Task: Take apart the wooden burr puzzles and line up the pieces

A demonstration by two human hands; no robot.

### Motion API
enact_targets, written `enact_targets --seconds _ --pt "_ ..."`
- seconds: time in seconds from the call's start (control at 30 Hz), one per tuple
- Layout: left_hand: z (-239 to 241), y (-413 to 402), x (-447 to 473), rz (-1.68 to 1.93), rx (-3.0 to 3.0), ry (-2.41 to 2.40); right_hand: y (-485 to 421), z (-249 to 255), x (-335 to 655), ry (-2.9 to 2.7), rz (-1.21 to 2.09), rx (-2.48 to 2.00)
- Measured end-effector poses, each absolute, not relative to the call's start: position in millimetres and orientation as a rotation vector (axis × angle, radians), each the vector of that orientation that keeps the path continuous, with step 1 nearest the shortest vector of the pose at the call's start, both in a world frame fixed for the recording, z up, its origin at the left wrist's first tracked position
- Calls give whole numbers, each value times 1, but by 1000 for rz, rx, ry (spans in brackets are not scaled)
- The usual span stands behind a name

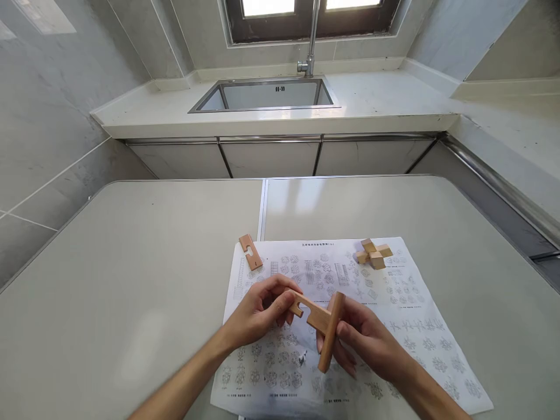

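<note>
The left hand (pixel 262 303) pinches one end of a flat wooden piece (pixel 319 318) with its thumb and fingers. The right hand (pixel 365 335) holds a wooden bar (pixel 331 335) at the other end, with the thumb on the near side and some fingers behind and under it. So both hands are full, and the wood is up in front of the person, over a big white paper (pixel 315 382).

The paper has rows of small drawings and lines of print. A title runs along the top, but the letters are too tiny for me to read. The print at the bottom is too tiny as well.

The flat piece is long and slants from the left hand down to the right. A round notch is cut in it near the left hand. The bar crosses its right end, with its top leaning right and its bottom pointing down toward the person. I cannot tell how the two join.

Both arms reach in from the bottom corners, and the hands are near each other.

Past the hands, a wooden piece with a hole (pixel 255 261) lies at the paper's top left, tilted. A wooden cross (pixel 377 260) of blocks sits at the top right. The paper lies on a pale table (pixel 166 251). Farther off are a sink (pixel 280 108) and a tap (pixel 310 64).
</note>
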State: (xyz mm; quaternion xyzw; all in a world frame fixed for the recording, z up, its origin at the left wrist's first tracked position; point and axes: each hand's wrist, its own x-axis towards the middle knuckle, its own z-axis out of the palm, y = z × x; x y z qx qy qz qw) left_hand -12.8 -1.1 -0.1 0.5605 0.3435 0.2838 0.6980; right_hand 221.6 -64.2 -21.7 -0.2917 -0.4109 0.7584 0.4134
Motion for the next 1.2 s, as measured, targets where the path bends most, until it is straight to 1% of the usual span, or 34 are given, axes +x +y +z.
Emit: enact_targets --seconds 0.27,0.6,1.03,1.2 --pt "3 -1 -11 643 1246 799 -68 -26 228 -1098 1811 -930" --pt "-1 -1 -12 638 1249 810 -70 -22 228 -1071 1683 -1065" --pt "0 -3 -13 637 1260 811 -68 -26 230 -1017 1764 -1059" --pt "0 -3 -13 642 1257 811 -69 -30 230 -987 1675 -1164"
